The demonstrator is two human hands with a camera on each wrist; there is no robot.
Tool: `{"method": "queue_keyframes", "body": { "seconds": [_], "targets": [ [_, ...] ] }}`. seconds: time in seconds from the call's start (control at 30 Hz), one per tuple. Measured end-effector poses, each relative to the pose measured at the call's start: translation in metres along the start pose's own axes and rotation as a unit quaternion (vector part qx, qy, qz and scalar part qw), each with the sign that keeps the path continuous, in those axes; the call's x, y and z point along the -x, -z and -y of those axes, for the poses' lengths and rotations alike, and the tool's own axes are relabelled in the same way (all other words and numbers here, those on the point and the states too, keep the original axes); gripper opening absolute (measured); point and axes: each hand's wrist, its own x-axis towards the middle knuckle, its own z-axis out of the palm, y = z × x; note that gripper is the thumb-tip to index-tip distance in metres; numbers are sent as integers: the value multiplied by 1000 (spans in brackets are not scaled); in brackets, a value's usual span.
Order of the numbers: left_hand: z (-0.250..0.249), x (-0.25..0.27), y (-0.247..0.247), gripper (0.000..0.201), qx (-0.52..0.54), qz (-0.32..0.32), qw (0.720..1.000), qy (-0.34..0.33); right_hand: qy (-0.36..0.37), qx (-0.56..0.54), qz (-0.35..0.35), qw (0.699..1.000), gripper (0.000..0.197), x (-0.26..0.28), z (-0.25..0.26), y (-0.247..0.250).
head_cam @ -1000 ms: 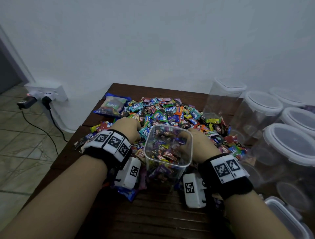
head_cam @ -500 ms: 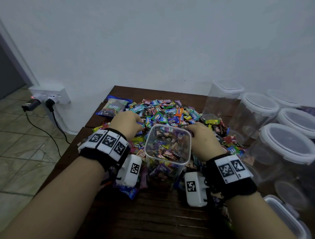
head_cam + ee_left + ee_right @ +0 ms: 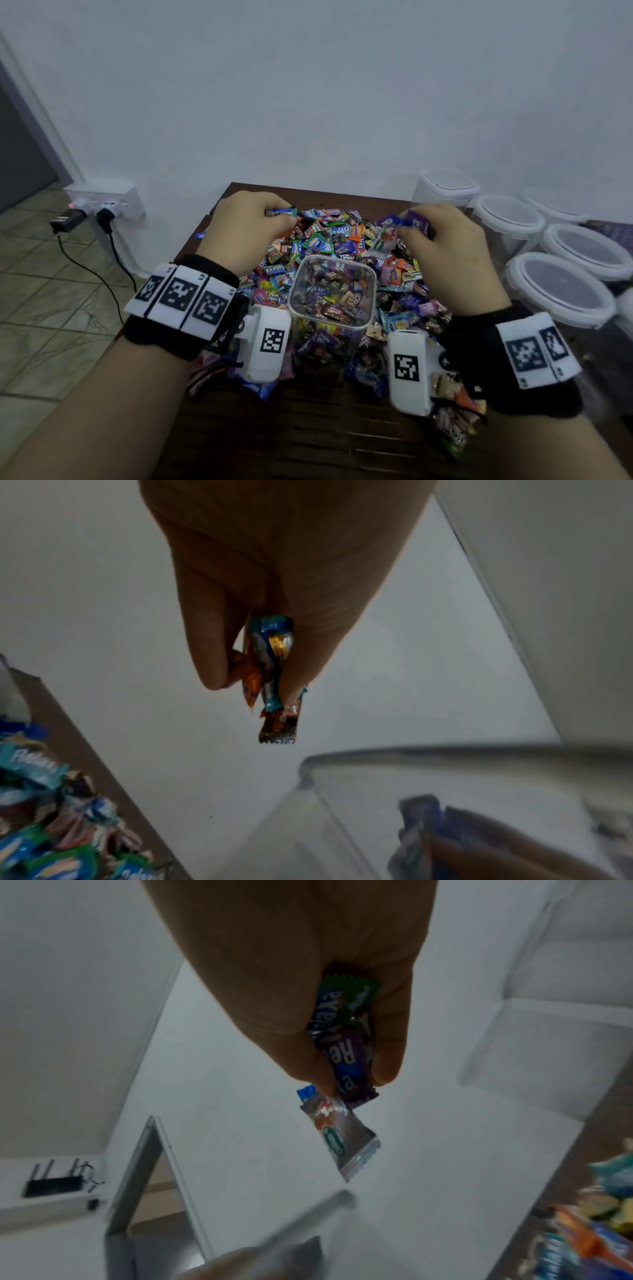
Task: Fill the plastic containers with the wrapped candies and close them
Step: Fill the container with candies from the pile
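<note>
Left hand (image 3: 245,226) fingers clamped on wrapped candies (image 3: 270,669), right hand (image 3: 445,246) fingers clamped on a second candy bunch (image 3: 342,1053), both raised above the candy pile (image 3: 329,240), open part-filled container (image 3: 331,298) between wrists on desk (image 3: 308,428), lidded containers (image 3: 561,291) at right.

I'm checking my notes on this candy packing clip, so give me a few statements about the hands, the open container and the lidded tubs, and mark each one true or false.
1. The left hand holds wrapped candies pinched in its fingers. True.
2. The right hand is empty. False: it grips several wrapped candies, a purple one among them.
3. The open container between the wrists already has candies in it. True.
4. The open container has its lid on. False: its top is open, with no lid on it.
5. The tubs on the right are closed with lids. True.
6. Both hands are pressed flat on the candy pile. False: both are raised above it, fingers curled round candies.
</note>
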Motion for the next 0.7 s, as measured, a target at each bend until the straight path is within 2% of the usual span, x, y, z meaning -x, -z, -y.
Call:
{"method": "queue_keyframes", "body": {
  "seconds": [0.1, 0.2, 0.37, 0.5, 0.7],
  "targets": [
    [-10, 3, 3, 20, 21, -17, 1000, -16, 7, -56, -1, 998, 10, 5, 16, 9],
    [-13, 6, 4, 21, 31, -16, 999, -24, 28, -102, 28, 994, 8, 14, 33, 11],
    [-18, 10, 8, 20, 40, 2, 999, -36, 76, -63, 92, 991, 10, 26, 43, -5],
    [-20, 12, 9, 21, 72, 8, 997, -28, 72, -81, 130, 986, 12, 29, 45, -16],
    [-23, 19, 4, 16, 95, 21, 995, -37, 79, -61, 126, 987, 13, 30, 47, -21]
  ]
}}
